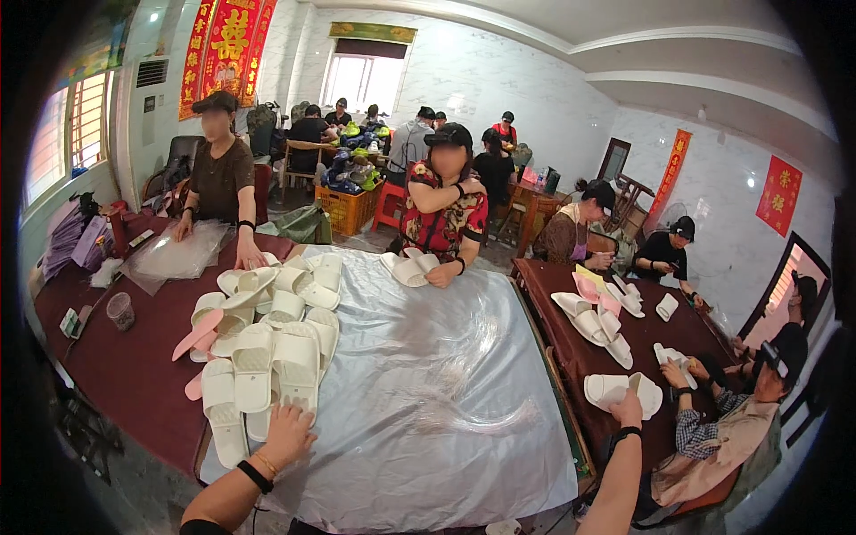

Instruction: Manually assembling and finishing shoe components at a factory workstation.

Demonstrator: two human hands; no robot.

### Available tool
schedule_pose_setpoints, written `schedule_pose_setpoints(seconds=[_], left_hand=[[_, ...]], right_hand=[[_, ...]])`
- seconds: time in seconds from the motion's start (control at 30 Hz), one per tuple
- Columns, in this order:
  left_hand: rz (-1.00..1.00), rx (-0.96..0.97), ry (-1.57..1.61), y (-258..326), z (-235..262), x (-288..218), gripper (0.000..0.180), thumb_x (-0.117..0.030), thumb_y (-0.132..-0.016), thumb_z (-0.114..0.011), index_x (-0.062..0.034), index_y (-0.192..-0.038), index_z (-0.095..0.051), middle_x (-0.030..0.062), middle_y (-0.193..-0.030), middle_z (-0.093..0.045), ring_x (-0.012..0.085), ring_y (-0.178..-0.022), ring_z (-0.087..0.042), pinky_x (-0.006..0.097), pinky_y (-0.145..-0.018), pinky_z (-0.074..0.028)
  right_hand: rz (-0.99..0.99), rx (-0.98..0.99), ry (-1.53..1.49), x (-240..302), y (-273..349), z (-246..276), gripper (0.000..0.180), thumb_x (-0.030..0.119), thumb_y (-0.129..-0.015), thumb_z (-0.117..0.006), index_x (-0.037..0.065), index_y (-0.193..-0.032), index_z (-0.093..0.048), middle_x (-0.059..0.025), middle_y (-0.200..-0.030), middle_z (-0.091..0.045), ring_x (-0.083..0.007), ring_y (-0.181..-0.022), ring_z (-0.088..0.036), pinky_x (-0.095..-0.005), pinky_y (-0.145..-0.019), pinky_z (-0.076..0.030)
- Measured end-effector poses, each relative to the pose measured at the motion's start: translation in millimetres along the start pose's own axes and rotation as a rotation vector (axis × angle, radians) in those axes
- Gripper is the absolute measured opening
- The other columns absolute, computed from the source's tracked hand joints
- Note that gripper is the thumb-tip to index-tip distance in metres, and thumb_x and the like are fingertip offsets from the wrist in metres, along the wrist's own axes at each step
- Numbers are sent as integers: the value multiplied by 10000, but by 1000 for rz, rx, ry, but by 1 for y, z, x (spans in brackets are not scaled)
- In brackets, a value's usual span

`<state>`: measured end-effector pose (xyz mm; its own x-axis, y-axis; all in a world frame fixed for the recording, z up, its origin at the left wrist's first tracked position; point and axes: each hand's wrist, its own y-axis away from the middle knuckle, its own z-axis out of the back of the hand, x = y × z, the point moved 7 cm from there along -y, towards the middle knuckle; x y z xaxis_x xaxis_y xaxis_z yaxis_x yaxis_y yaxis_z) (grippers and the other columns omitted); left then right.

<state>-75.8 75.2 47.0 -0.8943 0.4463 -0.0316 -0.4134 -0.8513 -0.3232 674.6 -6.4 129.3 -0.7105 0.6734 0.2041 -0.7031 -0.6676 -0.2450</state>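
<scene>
My left hand (287, 437) lies with fingers spread at the near end of a pile of white slippers (253, 357), its fingertips touching the lowest ones. Pink slippers (198, 334) poke out at the pile's left side. Stretched out to the right, my right hand (628, 410) grips a pair of white slippers (603, 390) at the near edge of the right table. Its fingers are partly hidden against the pair. Clear plastic bags (486, 410) are spread on the silvery sheet (374, 357) between my hands.
Across the table, a person's hand rests on white slippers (410, 267). Someone at the left reaches to the pile, beside clear plastic sheets (174, 252). The dark red right table (571, 276) holds more slippers (593, 325); people sit along it. A small tub (120, 310) stands left.
</scene>
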Motion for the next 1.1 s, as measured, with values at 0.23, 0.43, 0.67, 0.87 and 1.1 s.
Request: schedule_pose_setpoints(seconds=[0.23,0.43,0.67,0.87,1.1], left_hand=[[-6,-100,336,45,14,-30,410,-238,-705,-716,-79,-1068,-613,135,-1038,-556,323,-1026,-498,427,-897,-394],[8,-55,535,74,33,-42,394,-225,-752,-693,-58,-1096,-600,151,-1063,-575,329,-1008,-528,414,-864,-429],[197,275,1237,55,17,-86,476,-296,-882,-605,-18,-1252,-488,153,-1161,-575,245,-1071,-556,348,-833,-487],[435,503,1816,66,-10,-126,531,-342,-963,-472,-20,-1368,-350,101,-1184,-560,202,-1001,-589,346,-837,-515],[688,424,1960,110,-37,-109,481,-347,-977,-435,-1,-1311,-420,75,-1172,-565,172,-1016,-570,327,-833,-498]], right_hand=[[-54,-14,-249,-5,11,-5,686,136,-603,-757,-27,-1205,-471,-263,-1121,-548,-390,-1038,-557,-413,-908,-465],[169,-279,-504,34,68,4,486,72,-623,-667,-38,-1082,-552,-200,-1001,-613,-325,-912,-612,-369,-814,-486],[372,157,-1062,192,229,1,507,-67,-689,-644,25,-1171,-518,-31,-887,-572,-107,-696,-541,-227,-615,-454],[830,199,-730,280,387,2,405,44,-732,-688,66,-1119,-569,-78,-793,-556,-190,-613,-538,-303,-549,-445],[675,233,-852,260,405,-12,492,132,-731,-705,37,-1176,-519,-175,-1028,-551,-322,-914,-546,-390,-800,-460]])
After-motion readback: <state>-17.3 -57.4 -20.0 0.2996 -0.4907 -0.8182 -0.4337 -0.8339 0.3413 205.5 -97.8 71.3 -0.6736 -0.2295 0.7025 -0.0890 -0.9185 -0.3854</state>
